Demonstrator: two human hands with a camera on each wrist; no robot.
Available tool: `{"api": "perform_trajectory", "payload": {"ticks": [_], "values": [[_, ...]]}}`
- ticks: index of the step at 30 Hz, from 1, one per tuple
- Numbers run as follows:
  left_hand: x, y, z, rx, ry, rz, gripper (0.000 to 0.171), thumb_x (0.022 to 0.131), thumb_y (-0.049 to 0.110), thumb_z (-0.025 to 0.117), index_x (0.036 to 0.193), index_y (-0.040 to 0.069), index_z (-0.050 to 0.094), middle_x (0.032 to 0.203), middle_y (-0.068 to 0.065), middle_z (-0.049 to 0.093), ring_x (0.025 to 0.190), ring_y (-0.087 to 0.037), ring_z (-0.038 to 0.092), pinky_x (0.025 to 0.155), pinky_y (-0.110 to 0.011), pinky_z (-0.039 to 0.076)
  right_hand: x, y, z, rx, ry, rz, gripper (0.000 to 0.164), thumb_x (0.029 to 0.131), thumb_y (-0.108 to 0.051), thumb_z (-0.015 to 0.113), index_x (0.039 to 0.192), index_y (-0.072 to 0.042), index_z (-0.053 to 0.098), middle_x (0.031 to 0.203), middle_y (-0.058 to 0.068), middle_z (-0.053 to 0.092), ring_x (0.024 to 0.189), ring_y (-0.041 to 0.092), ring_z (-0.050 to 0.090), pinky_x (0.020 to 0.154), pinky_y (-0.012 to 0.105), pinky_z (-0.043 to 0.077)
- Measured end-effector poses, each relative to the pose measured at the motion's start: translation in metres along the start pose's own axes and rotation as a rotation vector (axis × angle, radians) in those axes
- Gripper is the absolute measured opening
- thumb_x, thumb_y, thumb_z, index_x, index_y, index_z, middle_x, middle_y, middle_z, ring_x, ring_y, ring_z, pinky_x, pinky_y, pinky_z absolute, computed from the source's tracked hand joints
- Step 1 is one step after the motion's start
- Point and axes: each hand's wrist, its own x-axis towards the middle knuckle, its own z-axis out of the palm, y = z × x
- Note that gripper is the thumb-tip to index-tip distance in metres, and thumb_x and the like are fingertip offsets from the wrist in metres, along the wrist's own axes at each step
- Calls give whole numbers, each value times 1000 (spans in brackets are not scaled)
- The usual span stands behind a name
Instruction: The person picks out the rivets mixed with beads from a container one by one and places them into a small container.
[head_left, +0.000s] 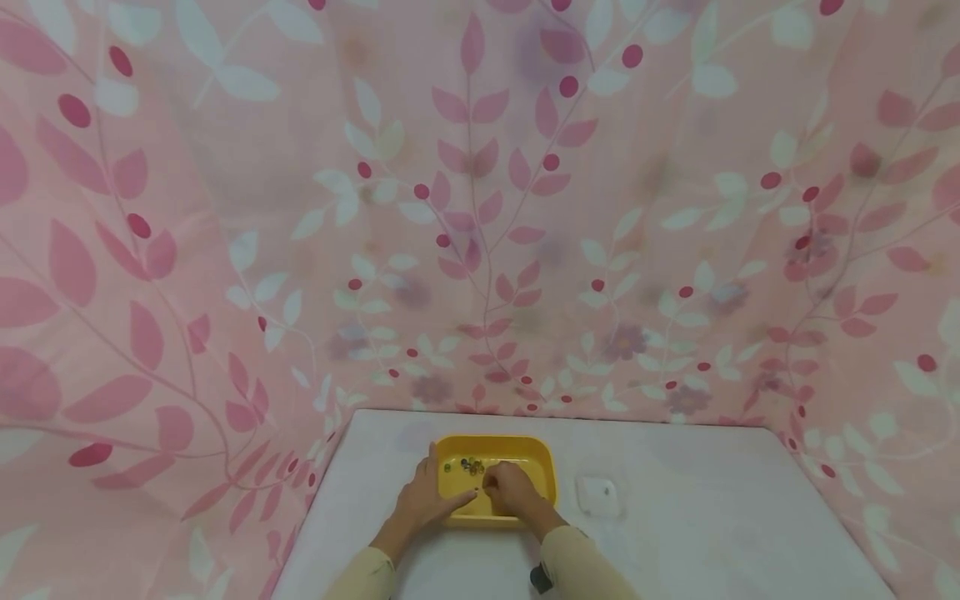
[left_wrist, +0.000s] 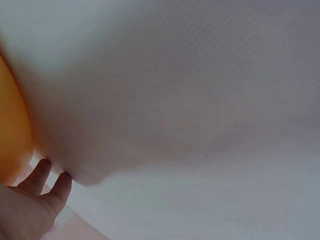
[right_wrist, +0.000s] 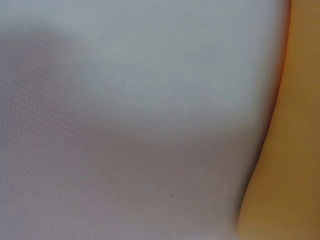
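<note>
A yellow tray [head_left: 536, 454] stands on the white table, with several small glass marbles [head_left: 472, 467] grouped towards its back left. At the tray's left side rests my left hand [head_left: 422, 502], its fingers along the outer wall and the thumb stretched over the inside. In the left wrist view two fingertips [left_wrist: 62, 185] show beside the yellow wall. My right hand [head_left: 513, 489] reaches into the tray with bent fingers, just right of the marbles; I cannot tell whether it pinches one. The right wrist view shows only tabletop and the tray's wall [right_wrist: 285, 150].
A small clear square dish [head_left: 596, 505] with a tiny piece in it sits right of the tray. A dark object [head_left: 540, 578] shows beside the right sleeve. Pink leaf-patterned cloth [head_left: 480, 250] hangs behind the table [head_left: 712, 517] and along both sides.
</note>
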Motion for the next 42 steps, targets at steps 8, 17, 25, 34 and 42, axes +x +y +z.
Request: {"api": "perform_trajectory", "payload": {"ticks": [8,17,25,34,42], "values": [[0,2,-1,-8,-16,-15,131,70,82,65,159,6,7,152,-25,38,112,-48,59,91,-60,49,1,0,0,5,-31,80,5,88,-6,71,87,-11,73,80,-5,64,75,10,54,73,33,53],[4,-1,0,-2,3,7,129,70,81,64,159,6,8,150,-26,40,111,-47,60,90,-59,51,0,-2,1,-14,-9,74,6,88,-2,69,87,-8,69,82,-3,62,75,12,53,72,33,52],[-1,-2,0,-3,-17,15,128,72,78,66,159,4,8,149,-27,41,110,-47,61,88,-59,52,-4,-1,6,5,-24,74,5,87,-4,70,86,-8,68,81,-4,61,74,11,53,71,32,52],[1,0,-3,-15,-10,-3,129,72,77,67,159,5,6,150,-27,39,114,-49,58,91,-61,49,0,-1,2,40,-10,91,9,88,-6,71,82,-11,65,77,-5,58,72,11,52,67,30,49],[-1,2,-3,-13,-35,-18,129,72,77,67,159,6,5,151,-25,38,118,-48,57,95,-62,47,-2,-1,1,96,-5,101,14,88,-12,73,75,-11,68,71,-6,57,68,10,51,62,26,45]]}}
